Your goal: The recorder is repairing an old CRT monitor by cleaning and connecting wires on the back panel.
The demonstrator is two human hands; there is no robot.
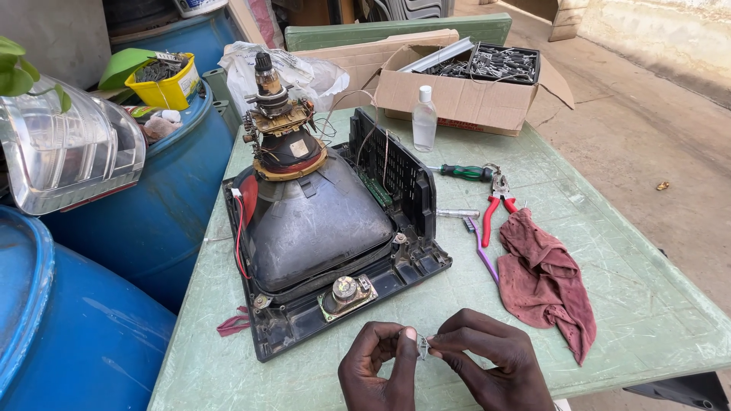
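My left hand (375, 367) and my right hand (491, 364) meet at the near edge of the green table (647, 304), pinching one small metal part (422, 346) between their fingertips. Just beyond them lies an opened old television (327, 228), screen down in its black frame. Its dark picture tube points up, with a copper-wound neck assembly (280, 125) on top. A round speaker (346, 292) sits in the frame's near edge.
Right of the television lie a dark red rag (544, 278), red-handled pliers (496, 199), a green-handled screwdriver (466, 172) and a purple toothbrush (483, 247). A clear bottle (424, 119) and a cardboard box (464, 84) of metal parts stand behind. Blue barrels (152, 205) crowd the left.
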